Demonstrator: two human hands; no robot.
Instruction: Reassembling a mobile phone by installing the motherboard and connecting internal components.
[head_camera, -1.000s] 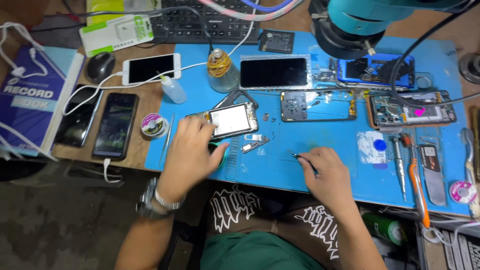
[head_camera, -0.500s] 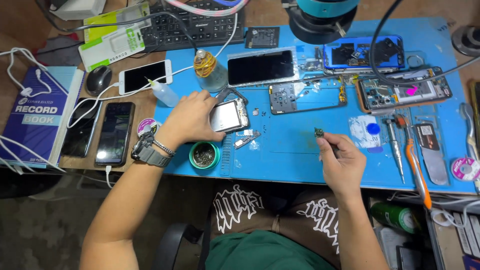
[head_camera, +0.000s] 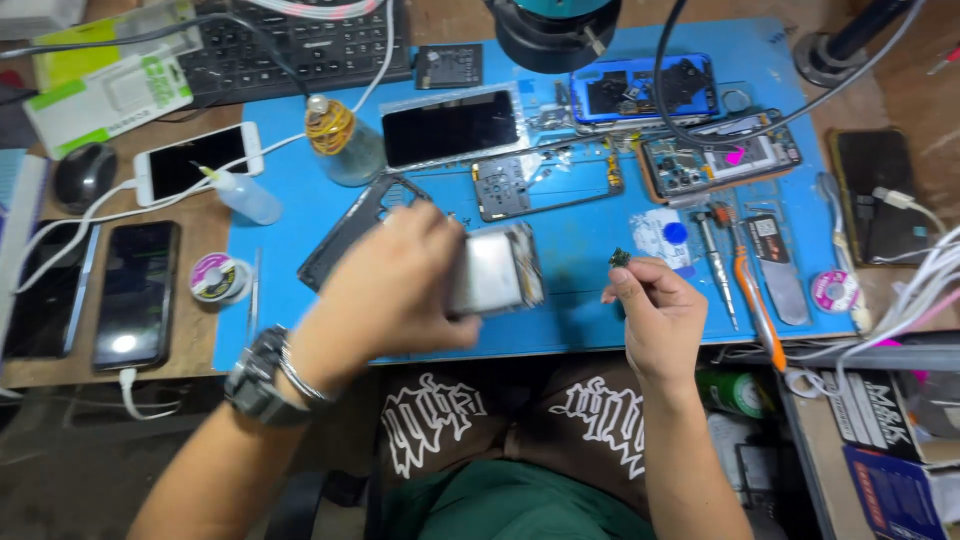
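A person seated at the near edge of a blue mat (head_camera: 300, 330) lifts an opened phone (head_camera: 495, 270) in the left hand (head_camera: 395, 285), fingers wrapped around its left side; the phone is blurred, showing a pale silver panel with darker parts along its right edge, held just above the mat's near middle. The right hand (head_camera: 655, 320) hovers over the mat's near right part, thumb and forefinger pinched on one small dark part (head_camera: 620, 258). A watch (head_camera: 258, 375) sits on the left wrist. Off the mat's left edge, two dark phones (head_camera: 135, 295) lie side by side on the table, a solder reel (head_camera: 215, 278) beside them. Near the mat's right edge lie a screwdriver (head_camera: 718, 270), an orange tool (head_camera: 755, 300) and a second reel (head_camera: 835, 290). Farther back, a dropper bottle (head_camera: 245, 198) and a glass bottle (head_camera: 340, 140) with clear liquid stand left of centre. Toward the far edge lie one dark screen (head_camera: 450, 125), a stripped frame (head_camera: 545, 185) and two opened phones (head_camera: 720, 160). A keyboard (head_camera: 290, 50) lines the table's far edge.
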